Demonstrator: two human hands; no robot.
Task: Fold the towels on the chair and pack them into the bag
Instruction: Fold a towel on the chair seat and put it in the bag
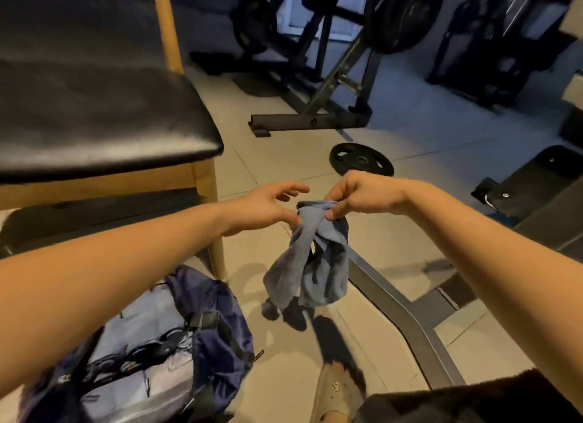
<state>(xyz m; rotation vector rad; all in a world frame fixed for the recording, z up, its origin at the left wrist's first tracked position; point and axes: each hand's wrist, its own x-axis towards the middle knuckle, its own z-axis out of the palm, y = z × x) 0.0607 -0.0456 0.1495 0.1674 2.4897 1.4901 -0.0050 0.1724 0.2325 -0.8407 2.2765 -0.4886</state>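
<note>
A small blue-grey towel [310, 264] hangs bunched in the air above the tiled floor. My right hand [362, 197] pinches its top edge between thumb and fingers. My left hand [268, 206] is just to the left, fingers spread and relaxed, its thumb touching the towel's upper corner. The chair [104, 116], with a black padded seat and wooden frame, stands at the left; I see no towel on the seat. A navy and white bag [164, 343] lies on the floor at the lower left, partly hidden by my left forearm.
A black weight plate [361, 159] lies on the floor beyond my hands. A metal bench frame [407, 315] runs along the floor at right. Gym racks [318, 75] stand at the back. My foot in a slipper [336, 391] is at the bottom.
</note>
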